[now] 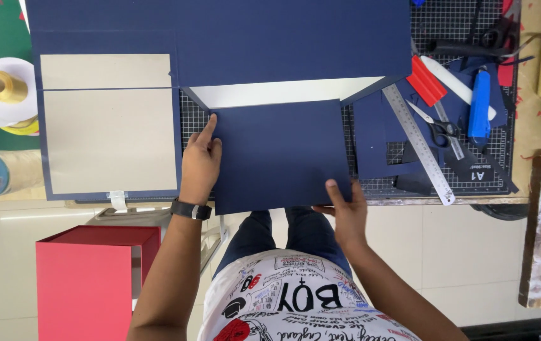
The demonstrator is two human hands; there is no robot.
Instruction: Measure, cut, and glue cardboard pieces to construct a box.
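The navy sheet (280, 155) is cut and pinched at its edges by both the left hand (200, 163) and right hand (346, 211), not yet laid onto the grey-boarded cover (109, 139).

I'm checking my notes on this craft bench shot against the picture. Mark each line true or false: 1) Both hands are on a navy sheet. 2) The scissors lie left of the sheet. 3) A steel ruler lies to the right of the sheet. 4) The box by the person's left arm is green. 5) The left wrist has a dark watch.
1) True: the left hand presses the navy sheet at its left edge, and the right hand grips its lower right corner.
2) False: the scissors lie to its right.
3) True: the steel ruler lies slanted there.
4) False: the box is red.
5) True: a dark watch is on it.
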